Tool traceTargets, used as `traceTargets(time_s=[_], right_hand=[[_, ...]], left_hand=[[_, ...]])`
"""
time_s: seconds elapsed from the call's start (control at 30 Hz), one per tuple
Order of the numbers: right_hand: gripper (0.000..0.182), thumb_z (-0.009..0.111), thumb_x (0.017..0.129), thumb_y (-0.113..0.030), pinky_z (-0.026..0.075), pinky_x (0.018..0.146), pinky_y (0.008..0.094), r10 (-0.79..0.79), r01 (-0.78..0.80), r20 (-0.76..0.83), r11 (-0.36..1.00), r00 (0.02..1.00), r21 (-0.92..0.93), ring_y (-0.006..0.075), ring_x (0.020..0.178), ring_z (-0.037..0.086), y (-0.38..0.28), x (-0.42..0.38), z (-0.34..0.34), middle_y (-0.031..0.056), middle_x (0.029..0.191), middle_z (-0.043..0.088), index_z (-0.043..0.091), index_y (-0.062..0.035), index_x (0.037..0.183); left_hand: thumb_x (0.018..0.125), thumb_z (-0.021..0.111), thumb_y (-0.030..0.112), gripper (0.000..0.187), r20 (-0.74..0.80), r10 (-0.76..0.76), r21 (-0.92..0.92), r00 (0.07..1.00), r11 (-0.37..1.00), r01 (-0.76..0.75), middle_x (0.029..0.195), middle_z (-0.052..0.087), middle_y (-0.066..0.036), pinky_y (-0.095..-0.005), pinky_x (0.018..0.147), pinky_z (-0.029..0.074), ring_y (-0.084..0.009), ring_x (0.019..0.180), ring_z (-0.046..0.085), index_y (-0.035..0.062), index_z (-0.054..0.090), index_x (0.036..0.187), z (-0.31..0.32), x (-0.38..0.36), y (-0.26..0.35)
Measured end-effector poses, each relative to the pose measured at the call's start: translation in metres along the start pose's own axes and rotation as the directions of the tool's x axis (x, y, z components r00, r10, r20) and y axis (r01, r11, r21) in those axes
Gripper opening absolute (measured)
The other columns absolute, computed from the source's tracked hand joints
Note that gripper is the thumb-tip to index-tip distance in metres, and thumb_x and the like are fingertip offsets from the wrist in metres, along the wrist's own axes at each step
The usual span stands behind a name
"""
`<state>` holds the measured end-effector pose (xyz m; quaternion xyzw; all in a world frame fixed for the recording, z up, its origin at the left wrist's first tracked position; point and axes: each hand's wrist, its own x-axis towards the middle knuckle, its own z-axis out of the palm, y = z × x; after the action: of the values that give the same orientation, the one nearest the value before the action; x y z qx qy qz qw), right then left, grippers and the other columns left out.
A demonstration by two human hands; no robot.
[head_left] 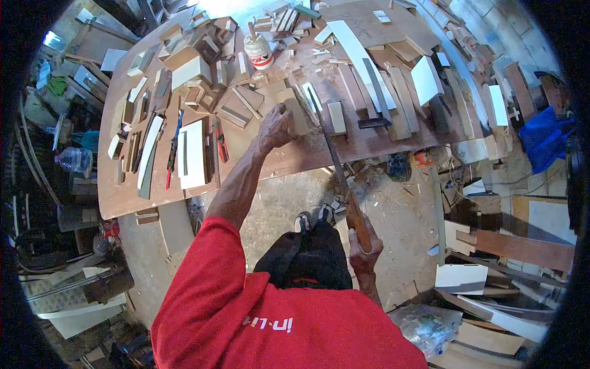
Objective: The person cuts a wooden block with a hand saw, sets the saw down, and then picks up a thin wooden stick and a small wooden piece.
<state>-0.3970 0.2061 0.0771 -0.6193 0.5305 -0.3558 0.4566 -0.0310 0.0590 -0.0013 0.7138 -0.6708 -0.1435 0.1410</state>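
In my right hand [366,249] is a handsaw [334,157], held by its wooden handle in front of my body. The narrow dark blade points away from me over the front edge of the worktable [270,181]. My left hand [275,128] is closed, knuckles up, at the left side of a flat light-brown board [291,103] on the table. Whether the fingers grip the board or only press on it is hidden. A short pale wood block [336,117] lies just right of the blade, with sawdust around it.
A white glue tub [258,52] stands toward the back. Red-handled pliers [221,140] lie left of my left hand. A dark try square [374,121] and long white-faced strips [356,52] are on the right. Wood offcuts cover much of the table; boards [522,246] are stacked at right.
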Motion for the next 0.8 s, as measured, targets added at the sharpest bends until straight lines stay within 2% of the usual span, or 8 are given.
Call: traceTargets(time_s=[0.07, 0.27, 0.37, 0.5, 0.6, 0.67, 0.73, 0.8], right_hand=[[0.044, 0.060, 0.082, -0.003, 0.050, 0.084, 0.0315, 0.049, -0.049, 0.005, 0.998, 0.999, 0.040, 0.0209, 0.097, 0.066, -0.004, 0.001, 0.001, 0.0152, 0.107, 0.068, 0.056, 0.0032, 0.125], [0.046, 0.059, 0.082, -0.002, 0.050, 0.084, 0.0295, 0.152, -0.155, 0.076, 0.988, 0.985, 0.025, 0.0203, 0.096, 0.065, -0.005, 0.007, 0.001, 0.0149, 0.108, 0.068, 0.055, 0.0044, 0.127], [0.044, 0.065, 0.082, -0.008, 0.053, 0.074, 0.0287, -0.004, 0.004, 0.011, 1.000, 1.000, 0.007, 0.0164, 0.084, 0.068, 0.013, 0.019, 0.014, 0.0148, 0.098, 0.071, 0.057, 0.0012, 0.125], [0.044, 0.064, 0.082, -0.007, 0.052, 0.068, 0.0284, 0.093, -0.089, 0.067, 0.993, 0.993, -0.072, 0.0149, 0.080, 0.067, -0.001, 0.032, 0.022, 0.0147, 0.097, 0.070, 0.057, 0.0010, 0.124], [0.041, 0.064, 0.082, -0.008, 0.049, 0.058, 0.0297, -0.070, 0.069, 0.010, 0.996, 0.998, 0.064, 0.0164, 0.067, 0.065, 0.005, 0.039, 0.035, 0.0131, 0.084, 0.069, 0.059, 0.0002, 0.122], [0.036, 0.064, 0.082, -0.010, 0.046, 0.052, 0.0325, 0.003, 0.008, 0.084, 0.991, 0.996, -0.132, 0.0212, 0.057, 0.063, 0.010, 0.043, 0.038, 0.0119, 0.070, 0.065, 0.061, 0.0014, 0.116], [0.034, 0.064, 0.082, -0.011, 0.046, 0.051, 0.0329, -0.052, 0.059, 0.068, 0.992, 0.996, -0.108, 0.0228, 0.056, 0.062, 0.006, 0.052, 0.041, 0.0115, 0.067, 0.064, 0.061, 0.0016, 0.113], [0.032, 0.064, 0.082, -0.012, 0.046, 0.051, 0.0334, -0.107, 0.111, 0.052, 0.990, 0.993, -0.084, 0.0245, 0.055, 0.062, 0.003, 0.056, 0.044, 0.0111, 0.063, 0.062, 0.062, 0.0018, 0.111]], left_hand=[[0.060, 0.083, 0.040, 0.070, 0.011, 0.001, 0.001, 1.000, 1.000, -0.001, 0.113, 0.052, -0.020, -0.0433, 0.090, 0.046, -0.0379, 0.107, 0.052, 0.0005, 0.054, 0.111, 0.000, 0.001, 0.000], [0.066, 0.079, 0.036, 0.067, -0.207, 0.020, 0.044, 0.978, 0.999, -0.011, 0.125, 0.048, -0.024, -0.0431, 0.100, 0.040, -0.0407, 0.117, 0.046, -0.0033, 0.054, 0.115, 0.006, 0.013, -0.011], [0.068, 0.077, 0.035, 0.068, -0.170, 0.024, 0.067, 0.985, 0.998, -0.013, 0.132, 0.045, -0.026, -0.0424, 0.104, 0.037, -0.0420, 0.124, 0.041, -0.0042, 0.053, 0.119, 0.001, 0.035, -0.019], [0.068, 0.078, 0.035, 0.077, -0.035, 0.104, 0.056, 0.994, 0.993, -0.102, 0.137, 0.041, -0.027, -0.0424, 0.107, 0.034, -0.0425, 0.129, 0.036, -0.0046, 0.048, 0.126, 0.008, 0.052, -0.041], [0.067, 0.079, 0.037, 0.078, 0.073, 0.125, 0.097, 0.989, 0.987, -0.132, 0.140, 0.038, -0.026, -0.0430, 0.109, 0.031, -0.0413, 0.132, 0.033, -0.0052, 0.049, 0.126, 0.011, 0.056, -0.047], [0.067, 0.079, 0.038, 0.078, 0.130, 0.113, 0.167, 0.985, 0.977, -0.134, 0.142, 0.037, -0.025, -0.0431, 0.110, 0.030, -0.0404, 0.133, 0.031, -0.0056, 0.051, 0.125, 0.011, 0.061, -0.046], [0.069, 0.076, 0.040, 0.092, 0.092, 0.078, 0.132, 0.993, 0.987, -0.090, 0.148, 0.030, -0.021, -0.0466, 0.112, 0.023, -0.0385, 0.136, 0.029, 0.0011, 0.035, 0.140, 0.010, 0.062, -0.045], [0.067, 0.078, 0.041, 0.092, 0.107, 0.077, 0.160, 0.991, 0.983, -0.094, 0.148, 0.030, -0.022, -0.0448, 0.110, 0.026, -0.0403, 0.134, 0.030, -0.0018, 0.038, 0.137, 0.004, 0.063, -0.040]])
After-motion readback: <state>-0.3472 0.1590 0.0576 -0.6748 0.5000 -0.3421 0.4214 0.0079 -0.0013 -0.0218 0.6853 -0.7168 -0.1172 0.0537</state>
